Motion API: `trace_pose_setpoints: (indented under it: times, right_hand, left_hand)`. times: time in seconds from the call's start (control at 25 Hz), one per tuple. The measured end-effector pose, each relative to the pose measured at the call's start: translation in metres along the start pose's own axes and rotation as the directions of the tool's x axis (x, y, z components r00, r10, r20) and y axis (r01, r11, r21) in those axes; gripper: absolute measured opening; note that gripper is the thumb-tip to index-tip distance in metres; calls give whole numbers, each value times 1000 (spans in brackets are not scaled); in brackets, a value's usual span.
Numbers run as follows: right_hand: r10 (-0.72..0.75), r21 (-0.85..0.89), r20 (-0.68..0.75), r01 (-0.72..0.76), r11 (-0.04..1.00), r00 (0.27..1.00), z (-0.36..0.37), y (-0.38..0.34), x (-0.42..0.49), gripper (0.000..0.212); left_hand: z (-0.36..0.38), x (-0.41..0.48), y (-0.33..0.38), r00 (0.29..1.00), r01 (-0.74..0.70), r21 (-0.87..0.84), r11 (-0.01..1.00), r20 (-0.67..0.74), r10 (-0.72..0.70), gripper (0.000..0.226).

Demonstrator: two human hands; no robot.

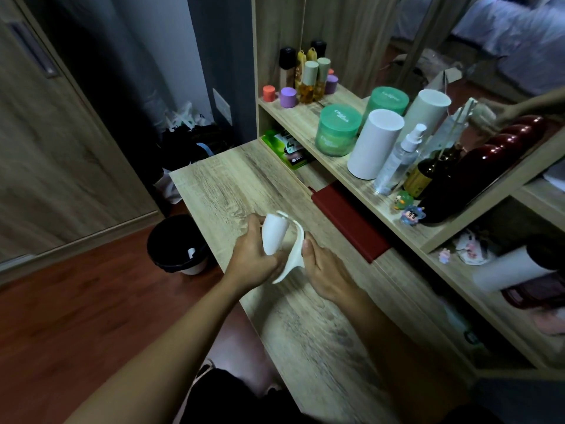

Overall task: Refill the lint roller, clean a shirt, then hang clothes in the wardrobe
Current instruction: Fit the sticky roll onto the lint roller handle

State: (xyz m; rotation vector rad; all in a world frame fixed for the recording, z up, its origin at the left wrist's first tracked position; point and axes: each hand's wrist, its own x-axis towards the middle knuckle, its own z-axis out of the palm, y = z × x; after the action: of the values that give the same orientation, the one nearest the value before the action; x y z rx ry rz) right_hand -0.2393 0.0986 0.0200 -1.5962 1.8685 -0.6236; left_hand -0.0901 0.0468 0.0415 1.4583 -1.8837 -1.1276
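Left hand (255, 255): fingers wrapped around white roll (273, 235), raised above tabletop (220, 185). Right hand (325, 267): thumb and fingers pinching lint roller handle (293, 261), beside roll. Both forearms extended forward.

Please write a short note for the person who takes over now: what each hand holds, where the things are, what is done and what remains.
Left hand: grips the white cylindrical lint roll.
Right hand: holds the white curved plastic roller handle, beside the roll.
Both are above the light wooden desk. The black waste bin stands on the floor, left of the desk.
Done: refill appears under way; whether the roll is seated cannot be told.
Left: finish refill, clean shirt, hang clothes. No shirt in view.
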Motion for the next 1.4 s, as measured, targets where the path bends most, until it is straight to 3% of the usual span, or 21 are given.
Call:
trace_pose_setpoints:
  times: [0.24,0.48,0.6,0.72,0.84,0.92,1.08,1.2,1.32,1.4]
  right_hand:
    - [-24,99,-35,27,995,999,11,5,-2,57]
    - [-84,187,-19,86,979,996,13,9,-11,60]
    - [-125,173,8,122,977,992,21,16,-20,32]
    - [-98,246,-114,124,961,989,32,15,-28,33]
    - [-22,389,-220,109,915,975,37,11,-27,37]
    - [-1,428,-250,111,897,968,34,8,-24,30]
    - [-5,433,-264,123,893,965,32,12,-20,31]
    - [-24,425,-255,134,895,967,34,11,-21,35]
    - [-54,425,-269,169,890,962,35,8,-21,37]
    - [-50,416,-283,170,893,958,35,6,-20,36]
  left_hand:
    - [-5,6,1,989,-136,212,968,80,121,43]
    - [-12,11,1,974,-212,259,942,139,181,55]
    - [-22,24,4,954,-264,276,924,218,208,71]
    - [-26,27,12,927,-347,267,899,242,286,77]
    - [-23,22,17,924,-372,202,906,177,340,61]
    - [-24,21,14,921,-377,227,898,195,337,54]
    - [-31,20,12,915,-369,266,890,272,298,75]
    - [-37,18,11,925,-308,213,927,293,240,64]
    - [-42,15,9,887,-462,468,753,239,396,66]
    - [-43,12,6,820,-522,539,661,105,562,53]
